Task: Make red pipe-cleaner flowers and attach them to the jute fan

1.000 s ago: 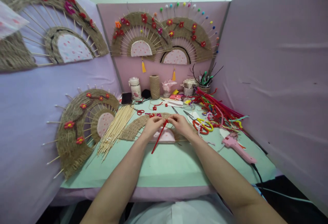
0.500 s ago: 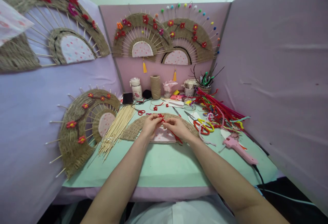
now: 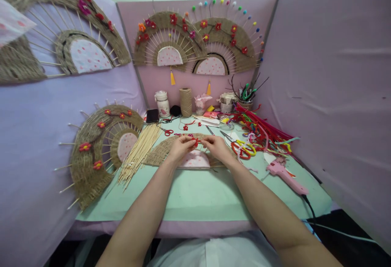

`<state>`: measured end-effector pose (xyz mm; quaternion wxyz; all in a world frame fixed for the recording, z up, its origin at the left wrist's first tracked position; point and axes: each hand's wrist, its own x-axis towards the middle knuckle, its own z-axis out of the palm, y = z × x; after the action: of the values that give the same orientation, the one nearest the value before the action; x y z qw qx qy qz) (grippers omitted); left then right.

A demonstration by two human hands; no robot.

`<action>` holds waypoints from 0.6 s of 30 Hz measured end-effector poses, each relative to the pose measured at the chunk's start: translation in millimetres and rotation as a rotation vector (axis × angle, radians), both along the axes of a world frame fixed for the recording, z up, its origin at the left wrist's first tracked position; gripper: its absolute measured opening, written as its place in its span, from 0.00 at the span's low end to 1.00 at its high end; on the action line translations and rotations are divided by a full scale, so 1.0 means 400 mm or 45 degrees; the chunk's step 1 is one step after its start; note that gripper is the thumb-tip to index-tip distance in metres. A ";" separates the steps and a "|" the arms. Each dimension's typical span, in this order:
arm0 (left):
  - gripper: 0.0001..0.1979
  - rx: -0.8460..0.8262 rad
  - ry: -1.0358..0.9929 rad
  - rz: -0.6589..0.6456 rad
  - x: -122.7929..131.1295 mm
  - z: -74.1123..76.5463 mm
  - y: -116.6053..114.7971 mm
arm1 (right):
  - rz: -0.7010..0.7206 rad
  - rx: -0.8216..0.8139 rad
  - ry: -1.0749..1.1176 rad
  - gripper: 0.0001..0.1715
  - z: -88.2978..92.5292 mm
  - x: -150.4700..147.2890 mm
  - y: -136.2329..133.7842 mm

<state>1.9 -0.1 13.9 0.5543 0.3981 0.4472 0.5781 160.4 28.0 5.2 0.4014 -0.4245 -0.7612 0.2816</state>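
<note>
Both hands are raised over a half-round woven twine fan [image 3: 159, 153] with a pale spotted centre [image 3: 195, 160], which lies on the table. My left hand [image 3: 180, 148] pinches a small bent red pipe cleaner [image 3: 195, 141] between thumb and fingertips. From the right, my right hand [image 3: 218, 148] pinches the same pipe cleaner, with a short stretch of red between the two hands. Fingers hide part of its shape. Behind my hands, a small red pipe-cleaner flower [image 3: 185, 127] rests on the table.
Thin wooden sticks [image 3: 139, 153] lie left, near red scissors [image 3: 168, 132]. At right are yellow-handled scissors [image 3: 249, 148], a heap of pipe cleaners [image 3: 262, 126] and a pink glue gun [image 3: 287, 176] with its cord. A twine spool [image 3: 185, 102] stands behind; decorated fans [image 3: 106, 157] line the walls.
My right hand has moved slightly right and up, away from my left. The red end that hung below my right hand no longer shows there.
</note>
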 end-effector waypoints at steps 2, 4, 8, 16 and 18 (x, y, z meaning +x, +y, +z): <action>0.14 -0.022 -0.013 -0.008 -0.003 -0.009 0.004 | -0.110 0.163 -0.019 0.11 0.005 0.000 -0.006; 0.14 -0.021 -0.045 0.050 -0.006 -0.017 0.010 | -0.237 0.376 -0.032 0.10 0.011 -0.004 -0.016; 0.15 0.042 -0.132 0.175 -0.001 -0.019 0.015 | -0.244 0.559 -0.065 0.07 0.016 -0.021 -0.042; 0.13 0.076 -0.230 0.136 0.031 -0.012 -0.002 | -0.158 0.251 0.127 0.08 0.001 -0.042 -0.043; 0.13 0.051 -0.237 0.121 0.032 -0.017 -0.001 | -0.157 0.149 0.183 0.09 0.000 -0.042 -0.041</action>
<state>14.5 -0.3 7.2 0.5574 0.3320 0.4006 0.6470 143.5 11.7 5.3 0.4955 -0.4251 -0.7181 0.2412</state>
